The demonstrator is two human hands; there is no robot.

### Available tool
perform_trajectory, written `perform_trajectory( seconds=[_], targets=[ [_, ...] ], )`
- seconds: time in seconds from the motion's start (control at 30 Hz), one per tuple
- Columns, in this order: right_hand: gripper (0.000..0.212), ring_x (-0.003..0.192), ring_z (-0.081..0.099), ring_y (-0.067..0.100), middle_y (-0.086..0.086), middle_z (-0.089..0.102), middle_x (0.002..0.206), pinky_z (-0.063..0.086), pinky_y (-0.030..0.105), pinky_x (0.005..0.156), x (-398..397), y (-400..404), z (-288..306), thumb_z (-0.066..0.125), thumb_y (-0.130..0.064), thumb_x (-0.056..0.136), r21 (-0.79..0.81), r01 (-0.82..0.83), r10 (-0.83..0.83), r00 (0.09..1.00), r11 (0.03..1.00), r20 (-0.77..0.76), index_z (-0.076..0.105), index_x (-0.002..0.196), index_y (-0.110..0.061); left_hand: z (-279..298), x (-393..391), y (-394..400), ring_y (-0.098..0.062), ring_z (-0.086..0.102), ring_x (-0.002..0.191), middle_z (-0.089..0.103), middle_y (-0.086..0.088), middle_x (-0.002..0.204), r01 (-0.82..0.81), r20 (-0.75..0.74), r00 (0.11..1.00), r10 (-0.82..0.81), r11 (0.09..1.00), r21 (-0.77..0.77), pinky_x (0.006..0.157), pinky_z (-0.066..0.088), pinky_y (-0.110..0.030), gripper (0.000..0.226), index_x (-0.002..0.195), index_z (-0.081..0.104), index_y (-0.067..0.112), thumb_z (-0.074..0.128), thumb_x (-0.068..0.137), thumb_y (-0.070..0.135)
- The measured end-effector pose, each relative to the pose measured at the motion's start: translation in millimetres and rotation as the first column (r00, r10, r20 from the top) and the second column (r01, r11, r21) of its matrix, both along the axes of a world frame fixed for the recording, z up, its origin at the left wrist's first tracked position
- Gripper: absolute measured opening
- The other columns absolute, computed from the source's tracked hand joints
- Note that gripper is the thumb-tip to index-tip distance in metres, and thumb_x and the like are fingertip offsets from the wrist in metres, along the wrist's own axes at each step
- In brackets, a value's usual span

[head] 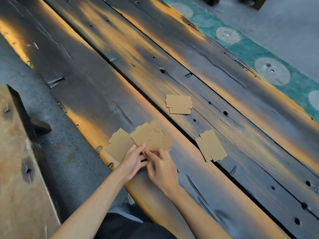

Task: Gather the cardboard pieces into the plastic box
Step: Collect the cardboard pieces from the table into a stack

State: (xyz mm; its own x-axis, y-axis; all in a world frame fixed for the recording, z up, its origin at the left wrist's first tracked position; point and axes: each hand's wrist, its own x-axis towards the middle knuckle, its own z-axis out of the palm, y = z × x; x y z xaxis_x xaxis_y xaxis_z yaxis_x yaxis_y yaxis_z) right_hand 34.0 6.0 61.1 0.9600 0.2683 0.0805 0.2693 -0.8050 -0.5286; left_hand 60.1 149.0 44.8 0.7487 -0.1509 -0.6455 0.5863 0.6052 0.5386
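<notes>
Both hands met over the near end of a fanned stack of cardboard pieces [151, 138] on the dark plank table [103, 69]; the left hand [133, 161] had its fingers half curled, thumb and forefinger pinching the stack's near edge; the right hand [161, 167] was curled likewise, its fingertips pressed on the same edge, though motion blur hid whether it truly clasped a sheet. The stack lay flat near the table's near-left edge, its long axis running left to right, and a flat piece [119, 145] at its left end reached almost to that yellowed edge; the topmost sheet bore a toothed, curved cut line. A second piece [210, 145] lay flat to the right, well apart, its long axis angled from far-left to near-right, straddling the dark gap between planks; a third piece [178, 104] lay farther off, long axis left to right. Bare planks stretched far and right of all three; a bench [19, 161] stood at the near left.
</notes>
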Motion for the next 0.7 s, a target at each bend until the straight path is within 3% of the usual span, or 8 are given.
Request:
perform_trajectory(
  seconds=[0.2,0.3,0.4,0.5,0.57,0.7],
  targets=[
    [0.036,0.104,0.060,0.016,-0.008,0.065,0.123,0.050,0.026,0.074,7,24,-15,0.058,-0.019,0.091,0.057,-0.150,0.155,0.982,0.987,-0.111,0.072,0.125,-0.025,-14,-12,31,-0.031,0.072,0.110,0.071,-0.024,0.122,-0.083,-0.038,0.996,0.086,0.993,0.083,0.082,0.062,-0.047,0.013,0.113,0.056,0.007,0.055,0.102,0.015],
    [0.030,0.110,0.061,0.014,-0.007,0.065,0.124,0.053,0.029,0.084,11,37,-22,0.056,-0.019,0.094,0.159,-0.173,0.201,0.962,0.972,-0.183,0.075,0.116,-0.019,-19,-16,54,-0.029,0.073,0.107,0.071,-0.022,0.123,-0.171,-0.067,0.981,0.179,0.978,0.117,0.078,0.062,-0.042,0.017,0.119,0.057,0.007,0.052,0.103,0.011],
    [0.027,0.103,0.063,0.013,-0.006,0.067,0.113,0.052,0.029,0.082,24,46,-27,0.054,-0.016,0.093,0.211,-0.080,0.127,0.968,0.974,-0.217,0.075,0.110,-0.017,-21,-20,82,-0.028,0.067,0.114,0.069,-0.018,0.126,-0.296,-0.097,0.945,0.311,0.945,0.142,0.088,0.056,-0.045,0.029,0.133,0.052,0.006,0.047,0.104,0.006],
    [0.028,0.109,0.060,0.018,0.000,0.065,0.116,0.046,0.028,0.084,50,53,-34,0.051,-0.018,0.096,0.113,0.018,0.019,0.946,0.993,-0.324,0.069,0.118,-0.018,-22,-27,106,-0.026,0.062,0.119,0.065,-0.015,0.130,-0.390,-0.122,0.903,0.411,0.906,0.165,0.089,0.053,-0.042,0.032,0.136,0.048,0.007,0.044,0.104,0.003],
    [0.037,0.125,0.052,0.023,0.004,0.058,0.131,0.043,0.032,0.094,66,61,-42,0.054,-0.024,0.097,-0.009,0.021,-0.023,0.907,1.000,-0.420,0.057,0.133,-0.016,-25,-33,117,-0.025,0.062,0.118,0.063,-0.015,0.133,-0.431,-0.133,0.880,0.456,0.884,0.182,0.086,0.053,-0.040,0.031,0.135,0.047,0.006,0.043,0.104,0.003],
    [0.082,0.138,0.039,0.030,0.010,0.042,0.148,0.041,0.042,0.108,84,83,-59,0.069,-0.050,0.087,-0.166,-0.030,-0.063,0.849,0.986,-0.525,0.033,0.151,-0.015,-32,-42,130,-0.029,0.057,0.128,0.061,-0.017,0.139,-0.477,-0.134,0.853,0.505,0.857,0.194,0.096,0.052,-0.042,0.041,0.145,0.043,0.003,0.042,0.104,0.004]
  ],
)
